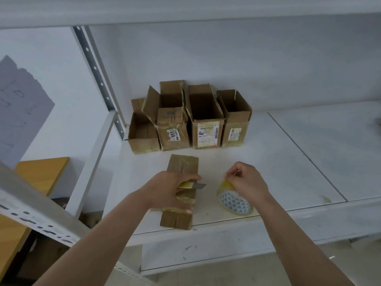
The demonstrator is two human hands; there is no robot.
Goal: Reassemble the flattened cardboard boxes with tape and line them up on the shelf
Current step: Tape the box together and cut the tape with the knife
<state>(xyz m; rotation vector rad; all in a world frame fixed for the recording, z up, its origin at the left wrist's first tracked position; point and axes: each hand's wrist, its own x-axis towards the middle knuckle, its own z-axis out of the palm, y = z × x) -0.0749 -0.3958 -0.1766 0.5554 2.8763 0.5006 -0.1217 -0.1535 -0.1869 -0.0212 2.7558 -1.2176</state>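
Note:
A brown cardboard box [182,166] lies on its side near the front of the white shelf [268,162], with yellowish tape across it. My left hand [165,188] rests on this box and grips a utility knife [198,185], blade pointing right. To the right stands a roll of clear tape [235,203] with a triangle-patterned core. My right hand [247,180] pinches the loose tape end pulled up from the roll. Several opened, upright boxes [206,120] stand in a row at the back of the shelf.
A perforated grey shelf upright [94,69] rises at the back left. An orange-yellow tabletop [41,172] sits to the left below the shelf. A seam [305,155] splits the shelf board; the right panel is bare. Another shelf board [185,9] hangs overhead.

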